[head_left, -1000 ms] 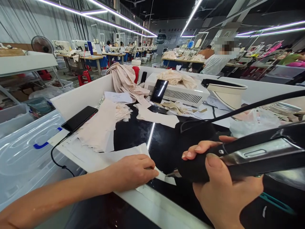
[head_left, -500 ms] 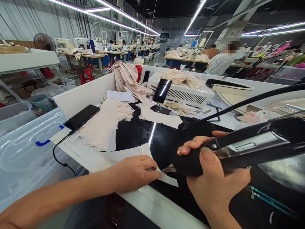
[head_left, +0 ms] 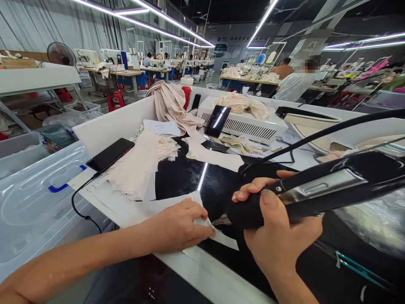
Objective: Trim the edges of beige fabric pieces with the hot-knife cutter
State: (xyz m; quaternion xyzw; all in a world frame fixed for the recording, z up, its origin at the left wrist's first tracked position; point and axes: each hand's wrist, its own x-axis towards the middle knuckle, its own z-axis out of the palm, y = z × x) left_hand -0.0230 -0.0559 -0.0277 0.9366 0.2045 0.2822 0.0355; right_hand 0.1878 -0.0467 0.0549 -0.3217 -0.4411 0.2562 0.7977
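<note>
My left hand (head_left: pixel 182 226) is closed on a pale fabric piece (head_left: pixel 161 205) at the near edge of the black glossy board (head_left: pixel 180 175), its fingertips bent down onto the cloth. A narrow pale strip (head_left: pixel 226 240) of cloth runs out to the right past those fingertips. My right hand (head_left: pixel 278 228) is wrapped round a thick black hand-held tool (head_left: pixel 303 198) with a silver plate on its side. The tool's flat metal tip (head_left: pixel 222 220) points left, close to my left fingertips; whether it touches the cloth I cannot tell.
Fanned cream fabric pieces (head_left: pixel 134 166) lie at the left, beside a black phone (head_left: pixel 110 156) on a cable. Another cut piece (head_left: pixel 213 157) lies farther back. Behind stand a second phone (head_left: pixel 218 120) and a white vented box (head_left: pixel 240 120). A black cable (head_left: pixel 313 134) arches above the tool.
The tool and my right hand have shifted slightly left. My left fingers have moved a little on the cloth, and the hand stays at the same spot.
</note>
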